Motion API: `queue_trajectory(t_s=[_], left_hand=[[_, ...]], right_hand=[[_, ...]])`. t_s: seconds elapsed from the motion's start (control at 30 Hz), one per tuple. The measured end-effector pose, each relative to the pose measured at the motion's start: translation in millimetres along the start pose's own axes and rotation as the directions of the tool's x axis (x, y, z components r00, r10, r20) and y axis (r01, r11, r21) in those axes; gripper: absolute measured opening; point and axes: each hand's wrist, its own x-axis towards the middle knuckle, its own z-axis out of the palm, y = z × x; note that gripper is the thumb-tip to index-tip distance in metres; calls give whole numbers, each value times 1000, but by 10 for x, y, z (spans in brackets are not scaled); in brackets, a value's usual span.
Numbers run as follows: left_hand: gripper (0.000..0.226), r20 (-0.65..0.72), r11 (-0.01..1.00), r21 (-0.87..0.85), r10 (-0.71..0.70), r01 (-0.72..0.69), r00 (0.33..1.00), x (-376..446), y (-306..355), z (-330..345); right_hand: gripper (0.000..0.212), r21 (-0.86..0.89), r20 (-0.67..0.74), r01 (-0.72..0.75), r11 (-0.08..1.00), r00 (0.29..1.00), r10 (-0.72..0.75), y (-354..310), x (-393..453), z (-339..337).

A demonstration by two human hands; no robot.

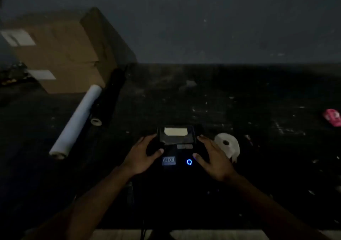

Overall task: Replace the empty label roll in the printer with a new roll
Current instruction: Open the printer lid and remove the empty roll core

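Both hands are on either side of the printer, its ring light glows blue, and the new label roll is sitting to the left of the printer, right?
Not quite. In the head view the label roll lies right of the printer, beside the right hand. The rest holds: the left hand flanks the other side, and the ring light glows blue.

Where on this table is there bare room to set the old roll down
Bare dark table lies behind the printer toward the wall, and on the right between the label roll and the pink object. The far left is crowded: cardboard box, white paper roll, black roll.
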Motion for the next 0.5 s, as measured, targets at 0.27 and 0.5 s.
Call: queue_trajectory(t_s=[0.27,0.5], left_hand=[[103,68,925,-298,-227,237,971,-330,-262,497],[99,47,932,-311,-179,185,983,-390,-387,597]], right_hand=[[83,366,125,-331,869,944,307,115,-369,495],[82,446,73,-340,828,936,345,188,-405,621]])
